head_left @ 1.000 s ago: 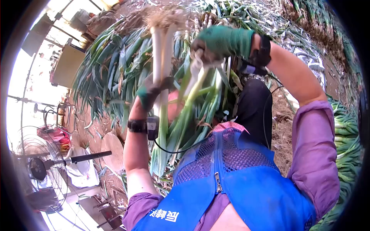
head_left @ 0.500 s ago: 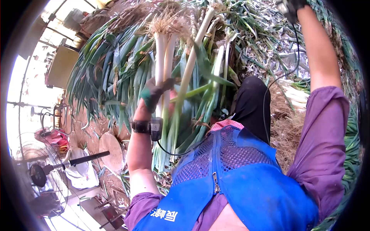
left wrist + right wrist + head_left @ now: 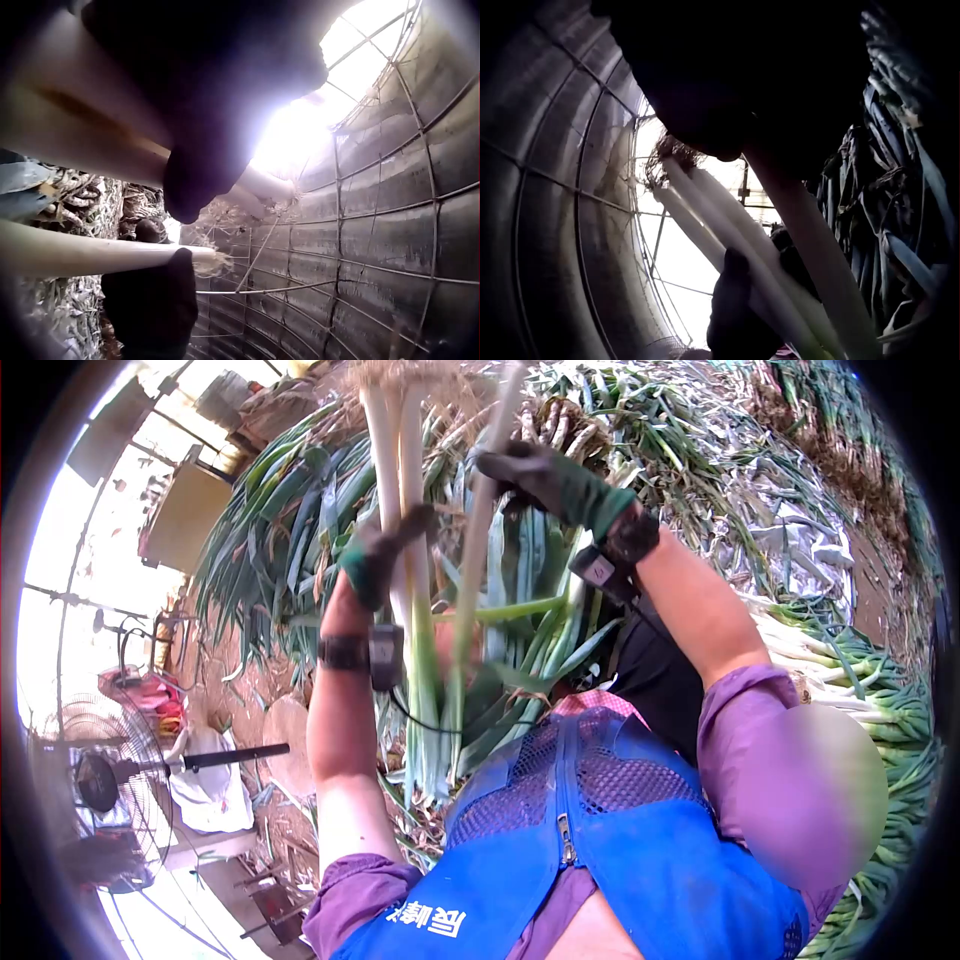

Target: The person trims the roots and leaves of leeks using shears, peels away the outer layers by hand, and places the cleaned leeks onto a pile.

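My left hand (image 3: 380,555), in a dark-palmed green glove, grips a few thick leeks (image 3: 385,445) around their white shafts. Their bushy roots point away and the green leaves hang toward my lap. Just right of them stands a single leek (image 3: 484,525), slightly tilted. My right hand (image 3: 555,480), gloved alike, pinches this leek near its root end. The left wrist view shows the right fingers and thumb around that white shaft (image 3: 82,251), close below the frayed roots. In the right wrist view the left fingers (image 3: 733,300) wrap the bunch.
A large heap of untrimmed leeks (image 3: 270,530) lies ahead and left. Peeled leeks (image 3: 840,670) are stacked at my right. Stripped leaves (image 3: 690,470) litter the ground beyond. At the left stand a fan (image 3: 100,780) and a round wooden disc (image 3: 290,745).
My right hand swung far out to the upper right, then came back and took hold of the single leek near its roots. The left hand kept its grip, shifting slightly left.
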The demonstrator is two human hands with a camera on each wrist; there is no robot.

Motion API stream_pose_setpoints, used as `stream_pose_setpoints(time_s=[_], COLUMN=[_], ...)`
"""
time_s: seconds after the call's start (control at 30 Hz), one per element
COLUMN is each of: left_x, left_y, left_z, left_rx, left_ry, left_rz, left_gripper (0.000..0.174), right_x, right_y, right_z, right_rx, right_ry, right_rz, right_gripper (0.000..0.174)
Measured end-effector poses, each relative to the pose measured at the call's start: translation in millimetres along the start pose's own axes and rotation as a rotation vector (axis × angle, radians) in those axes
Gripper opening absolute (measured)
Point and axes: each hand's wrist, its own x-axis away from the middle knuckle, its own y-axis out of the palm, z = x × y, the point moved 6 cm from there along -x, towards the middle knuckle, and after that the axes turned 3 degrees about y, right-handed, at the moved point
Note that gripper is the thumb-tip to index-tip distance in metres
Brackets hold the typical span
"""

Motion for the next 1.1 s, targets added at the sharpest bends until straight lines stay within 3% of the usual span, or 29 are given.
stream_pose_setpoints(time_s=[0.03, 0.07, 0.1, 0.17, 0.2, 0.3, 0.33, 0.43, 0.47, 0.5, 0.57, 0.67, 0.7, 0.8, 0.9, 0.93, 1.0, 1.07, 1.1], left_x=[-6, -7, -13, -9, -11, 6, 11, 27, 45, 49, 88, 146, 162, 195, 231, 235, 220, 218, 205], left_y=[-3, 2, 1, 7, 3, 11, 7, -25, -35, -63, -99, -169, -178, -212, -194, -189, -208, -206, -184], left_z=[7, 24, 24, 35, 35, 47, 50, 49, 67, 59, 84, 122, 141, 186, 219, 225, 238, 227, 227], left_rx=[-0.041, -0.081, 0.013, 0.04, 0.094, -0.099, -0.044, 0.172, 0.137, 0.289, 0.298, 0.252, 0.304, 0.346, 0.344, 0.331, 0.28, 0.269, 0.216], left_ry=[-0.007, 0.153, 0.139, 0.104, 0.25, 0.159, 0.186, 0.176, 0.359, 0.338, 0.343, 0.418, 0.506, 0.476, 0.585, 0.591, 0.403, 0.376, 0.421], left_rz=[0.026, 0.035, -0.003, -0.155, -0.225, -0.12, -0.102, -0.087, -0.159, -0.18, -0.185, -0.018, -0.133, -0.426, -0.332, -0.305, -0.421, -0.291, -0.238], left_gripper=[0.039, 0.036, 0.035, 0.035, 0.034, 0.035, 0.035, 0.041, 0.044, 0.051, 0.075, 0.09, 0.092, 0.091, 0.09, 0.09, 0.072, 0.08, 0.068], right_x=[-20, -44, -59, -76, -81, -75, -80, -71, -69, -45, -26, 13, 24, 32, 25, 20, 15, 9, 5], right_y=[-2, -4, -2, -3, 5, -7, -16, 10, 5, -2, 22, 29, 36, 62, 54, 47, 49, 35, 25], right_z=[-26, -29, -29, -31, -14, -44, -55, -66, -60, -94, -63, -44, -32, -11, -30, -50, -55, -84, -104], right_rx=[0.177, -0.053, -0.277, -0.204, -0.526, -0.578, -0.442, -1.178, -0.327, -0.689, -0.621, -0.584, -0.588, -0.66, -0.421, -0.494, -0.466, -0.265, -0.156], right_ry=[-0.257, 0.022, 0.304, 0.261, 0.598, 0.487, 0.355, 0.197, -0.003, 0.354, 0.291, 0.552, 0.628, 0.474, 0.403, 0.393, 0.281, 0.198, 0.238], right_rz=[0.035, -0.024, -0.083, -0.15, -0.106, -0.324, -0.366, -0.126, 0.127, -0.019, -0.225, -0.328, -0.358, -0.305, -0.301, -0.264, -0.209, -0.181, -0.192], right_gripper=[0.031, 0.029, 0.028, 0.031, 0.028, 0.056, 0.044, 0.046, 0.028, 0.026, 0.026, 0.028, 0.03, 0.034, 0.041, 0.041, 0.041, 0.045, 0.052])
